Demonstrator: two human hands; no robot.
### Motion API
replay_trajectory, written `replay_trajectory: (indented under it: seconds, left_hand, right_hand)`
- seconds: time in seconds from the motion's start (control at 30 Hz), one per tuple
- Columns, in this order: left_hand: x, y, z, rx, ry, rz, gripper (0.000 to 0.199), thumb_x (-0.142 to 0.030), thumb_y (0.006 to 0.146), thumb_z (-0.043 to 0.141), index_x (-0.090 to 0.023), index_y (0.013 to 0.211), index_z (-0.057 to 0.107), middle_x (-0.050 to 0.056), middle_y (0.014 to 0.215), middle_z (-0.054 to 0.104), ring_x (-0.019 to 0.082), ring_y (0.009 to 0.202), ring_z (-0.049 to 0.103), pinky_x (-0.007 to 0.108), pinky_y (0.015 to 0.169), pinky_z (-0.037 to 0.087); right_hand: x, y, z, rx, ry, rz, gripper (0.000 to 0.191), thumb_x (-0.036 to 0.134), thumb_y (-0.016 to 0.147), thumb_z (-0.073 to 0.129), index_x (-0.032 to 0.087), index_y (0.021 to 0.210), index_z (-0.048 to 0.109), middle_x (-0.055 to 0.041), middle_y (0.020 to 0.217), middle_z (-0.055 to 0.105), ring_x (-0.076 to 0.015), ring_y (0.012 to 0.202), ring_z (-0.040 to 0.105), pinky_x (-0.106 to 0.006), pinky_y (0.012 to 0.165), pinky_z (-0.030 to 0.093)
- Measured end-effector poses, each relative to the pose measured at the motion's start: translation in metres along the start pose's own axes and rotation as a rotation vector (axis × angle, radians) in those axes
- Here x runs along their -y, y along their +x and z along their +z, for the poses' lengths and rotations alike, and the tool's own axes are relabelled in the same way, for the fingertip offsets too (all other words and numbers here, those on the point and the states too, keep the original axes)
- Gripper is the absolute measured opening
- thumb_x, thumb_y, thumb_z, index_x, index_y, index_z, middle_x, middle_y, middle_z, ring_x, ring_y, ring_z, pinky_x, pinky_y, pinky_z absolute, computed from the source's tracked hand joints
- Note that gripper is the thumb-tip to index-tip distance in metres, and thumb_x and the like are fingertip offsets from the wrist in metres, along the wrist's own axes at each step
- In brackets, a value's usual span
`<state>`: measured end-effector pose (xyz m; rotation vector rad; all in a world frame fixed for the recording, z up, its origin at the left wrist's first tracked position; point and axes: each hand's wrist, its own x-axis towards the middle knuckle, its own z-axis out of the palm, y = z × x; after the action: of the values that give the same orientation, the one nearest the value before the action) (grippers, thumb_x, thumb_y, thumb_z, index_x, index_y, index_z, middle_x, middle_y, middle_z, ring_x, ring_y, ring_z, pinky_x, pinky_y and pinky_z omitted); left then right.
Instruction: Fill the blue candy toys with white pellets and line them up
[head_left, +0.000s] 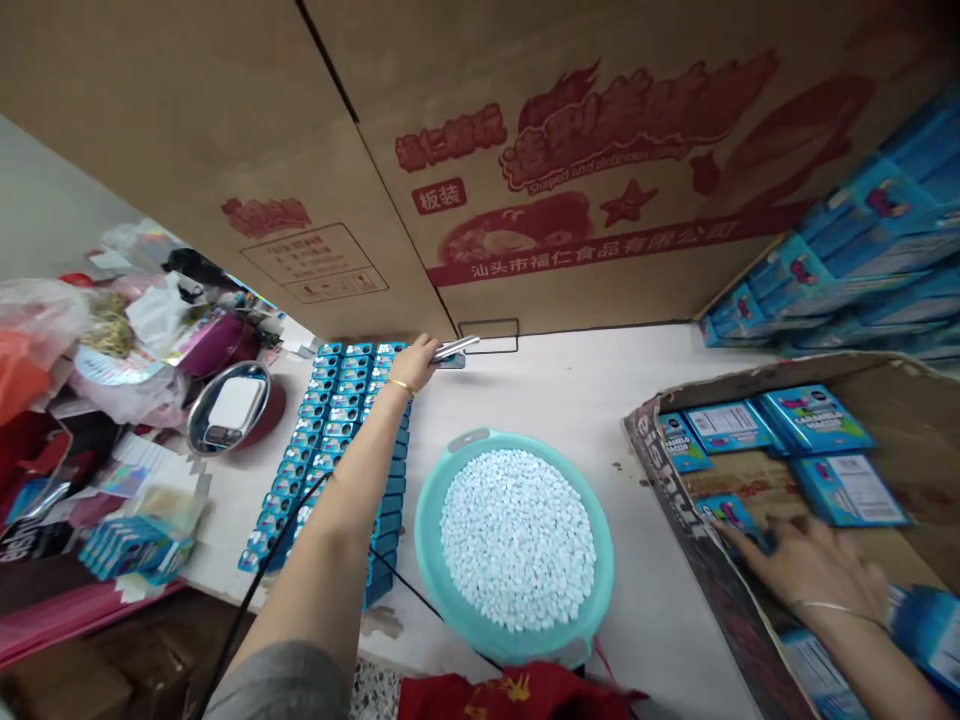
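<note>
My left hand [416, 365] is closed on a shiny metal tool [457, 347], whose exact kind I cannot make out. It is above the far end of several rows of small blue boxes [326, 440] with round holes in their upper ends. A turquoise basin [429, 560] of small white candy-like pieces [517, 540] stands in front of me. Inside an open carton, my right hand [825, 575] has its fingers apart, with the thumb at a small blue packet [731, 512]. Whether it grips the packet is unclear.
Large printed cardboard boxes [585, 270] wall off the table's back. Blue packets [817, 418] lie in the open carton [679, 530]; blue stacks [847, 260] rise behind it. At left are a metal bowl with a white device [238, 405], bags [127, 385] and a dark cable [259, 575].
</note>
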<state>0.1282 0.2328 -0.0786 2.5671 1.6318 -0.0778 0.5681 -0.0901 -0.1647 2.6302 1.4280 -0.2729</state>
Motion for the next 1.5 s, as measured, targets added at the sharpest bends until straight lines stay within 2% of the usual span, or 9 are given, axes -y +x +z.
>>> replay_trajectory:
  seconds: [0.13,0.43,0.57,0.77,0.87,1.03,1.2,1.37,1.5]
  left_hand:
    - [0.042,0.042,0.026,0.094,0.078,-0.051,0.023,-0.026,0.085,0.057,-0.021,0.108,0.059,0.007,0.108,0.056,0.02,0.099,0.059,0.027,0.084,0.044]
    - [0.066,0.046,0.054,-0.018,-0.002,-0.122,0.05,-0.033,0.082,0.062,-0.017,0.127,0.048,0.012,0.125,0.05,0.024,0.105,0.057,0.03,0.085,0.045]
    - [0.038,-0.014,0.033,-0.172,-0.28,-0.045,0.043,-0.044,0.087,0.052,-0.013,0.117,0.053,0.009,0.104,0.059,0.02,0.091,0.057,0.03,0.081,0.046]
    - [-0.039,-0.157,0.032,0.285,-0.485,0.157,0.027,-0.029,0.088,0.05,-0.02,0.112,0.058,0.004,0.099,0.065,0.016,0.087,0.06,0.027,0.079,0.047]
    - [-0.074,-0.2,0.062,0.253,-0.28,0.007,0.026,-0.022,0.091,0.043,-0.019,0.114,0.057,0.007,0.103,0.063,0.02,0.096,0.058,0.031,0.084,0.046]
    - [-0.123,-0.215,0.119,0.186,-0.11,-0.007,0.034,-0.012,0.093,0.034,-0.018,0.121,0.053,0.01,0.107,0.06,0.022,0.101,0.055,0.036,0.088,0.046]
    - [-0.163,-0.223,0.146,0.292,-0.338,0.099,0.041,-0.006,0.086,0.041,-0.019,0.123,0.052,0.01,0.117,0.058,0.023,0.109,0.052,0.037,0.093,0.045]
    - [-0.167,-0.232,0.144,0.308,-0.598,0.109,0.044,-0.009,0.081,0.049,-0.02,0.123,0.053,0.006,0.12,0.06,0.02,0.108,0.056,0.033,0.097,0.044]
    - [-0.149,-0.236,0.109,0.256,-0.813,0.179,0.034,-0.026,0.088,0.051,-0.019,0.12,0.052,0.009,0.118,0.061,0.02,0.105,0.058,0.034,0.095,0.045]
  right_hand:
    - [0.005,0.003,0.022,0.193,-0.122,0.024,0.049,0.064,0.069,0.046,0.022,0.088,0.063,-0.0166,0.108,0.062,-0.0364,0.108,0.054,-0.047,0.088,0.042]
    - [0.0,0.006,0.045,0.09,0.106,0.205,0.048,0.073,0.057,0.05,0.032,0.062,0.027,-0.0208,0.088,0.062,-0.0431,0.098,0.057,-0.056,0.075,0.04]
    - [0.001,-0.004,0.036,-0.113,0.486,0.102,0.049,0.079,0.057,0.048,0.034,0.069,0.035,-0.0181,0.076,0.055,-0.0425,0.095,0.057,-0.056,0.073,0.042]
    - [0.006,-0.023,-0.001,-0.504,0.939,0.124,0.072,0.06,0.045,0.079,0.022,0.103,0.056,-0.0132,0.089,0.058,-0.0337,0.089,0.06,-0.053,0.077,0.046]
    - [0.019,-0.037,-0.032,-0.626,1.206,0.141,0.087,0.044,0.039,0.088,0.02,0.115,0.054,-0.0125,0.101,0.06,-0.0278,0.088,0.062,-0.05,0.082,0.048]
    - [0.054,-0.078,-0.071,-0.442,1.432,-0.047,0.059,0.036,0.058,0.082,0.022,0.109,0.056,-0.0038,0.102,0.061,-0.0198,0.093,0.062,-0.045,0.093,0.047]
    - [0.077,-0.113,-0.054,-0.144,1.474,-0.158,0.06,0.034,0.066,0.077,0.023,0.119,0.05,-0.0051,0.105,0.064,-0.0194,0.093,0.064,-0.039,0.087,0.052]
    - [0.084,-0.124,-0.022,-0.038,1.426,-0.136,0.048,0.039,0.068,0.076,0.02,0.106,0.054,-0.0066,0.098,0.067,-0.0201,0.088,0.065,-0.039,0.083,0.053]
    - [0.086,-0.122,-0.023,-0.108,1.189,-0.285,0.042,0.042,0.073,0.07,0.018,0.105,0.056,-0.0065,0.096,0.066,-0.0204,0.087,0.064,-0.038,0.082,0.052]
